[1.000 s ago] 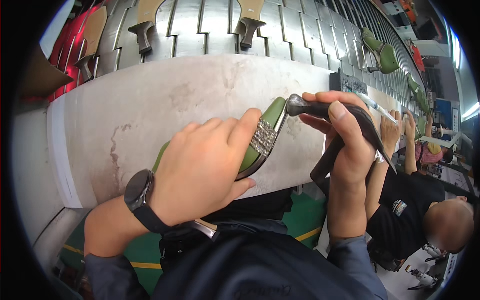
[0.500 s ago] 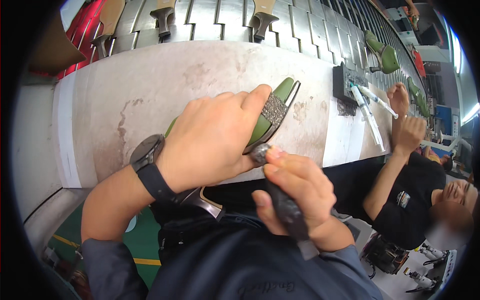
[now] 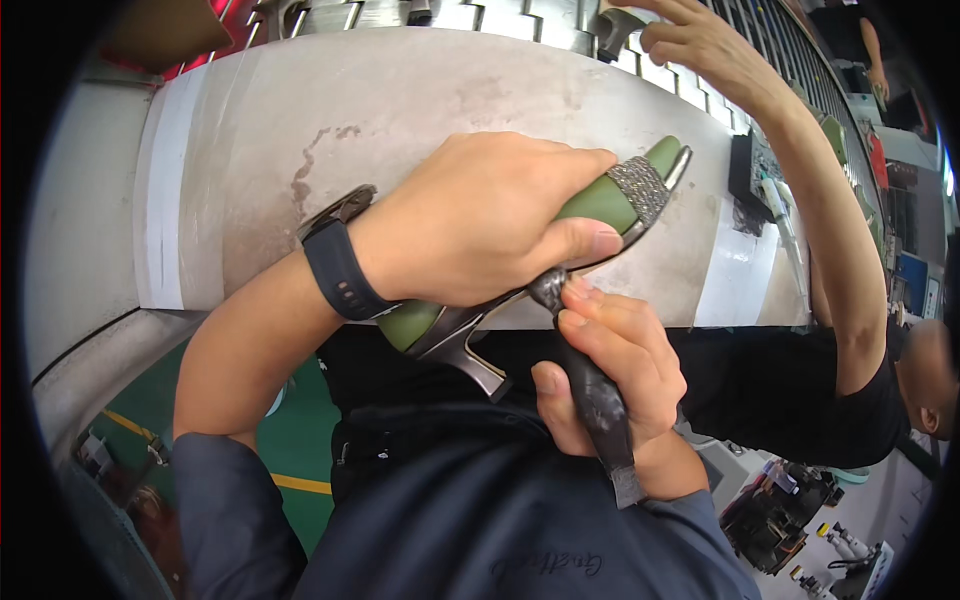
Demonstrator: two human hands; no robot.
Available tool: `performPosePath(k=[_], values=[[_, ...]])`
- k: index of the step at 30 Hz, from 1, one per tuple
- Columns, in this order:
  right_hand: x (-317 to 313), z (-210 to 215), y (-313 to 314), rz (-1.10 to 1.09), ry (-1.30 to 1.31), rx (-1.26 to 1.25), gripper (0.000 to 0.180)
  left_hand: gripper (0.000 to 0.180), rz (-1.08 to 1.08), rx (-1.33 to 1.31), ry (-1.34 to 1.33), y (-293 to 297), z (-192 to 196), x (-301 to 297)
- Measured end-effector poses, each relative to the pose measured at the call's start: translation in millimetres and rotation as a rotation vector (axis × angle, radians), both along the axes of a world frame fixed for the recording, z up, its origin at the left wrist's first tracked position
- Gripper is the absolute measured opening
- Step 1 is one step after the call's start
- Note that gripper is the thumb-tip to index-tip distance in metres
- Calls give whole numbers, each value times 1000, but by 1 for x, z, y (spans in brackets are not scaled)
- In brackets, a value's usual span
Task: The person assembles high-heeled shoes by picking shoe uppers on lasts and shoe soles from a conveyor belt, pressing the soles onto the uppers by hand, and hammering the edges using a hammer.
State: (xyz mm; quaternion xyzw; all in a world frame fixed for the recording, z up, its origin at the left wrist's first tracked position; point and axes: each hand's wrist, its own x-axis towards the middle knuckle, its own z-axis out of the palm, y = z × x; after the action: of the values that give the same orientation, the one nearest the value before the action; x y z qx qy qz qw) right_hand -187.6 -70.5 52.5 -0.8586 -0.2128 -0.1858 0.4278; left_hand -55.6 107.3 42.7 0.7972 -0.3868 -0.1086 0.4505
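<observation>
Left hand [image 3: 480, 215] clamped on green shoe [image 3: 600, 205] over near bench [image 3: 230, 140] edge, right hand [image 3: 600, 385] gripping dark tool [image 3: 590, 385], now dropped under the sole, co-worker's arm [image 3: 820, 190] newly reaching far right

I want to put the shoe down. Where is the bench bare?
The grey bench top is bare between the white tape strip at its left and the left hand holding the green shoe. The right end, by the co-worker's arm and black tray, is crowded.
</observation>
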Motion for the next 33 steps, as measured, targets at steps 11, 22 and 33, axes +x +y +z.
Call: performPosePath(k=[11,22,33], values=[[11,-6,-5,205,38,148,37,51,20,-8,-48,-9,-2,-1],[-17,-37,-6,33,-104,178,34,52,-14,-16,65,-8,-3,0],[-2,1,-4,-10,40,141,29,63,-1,-1,12,-21,10,4]])
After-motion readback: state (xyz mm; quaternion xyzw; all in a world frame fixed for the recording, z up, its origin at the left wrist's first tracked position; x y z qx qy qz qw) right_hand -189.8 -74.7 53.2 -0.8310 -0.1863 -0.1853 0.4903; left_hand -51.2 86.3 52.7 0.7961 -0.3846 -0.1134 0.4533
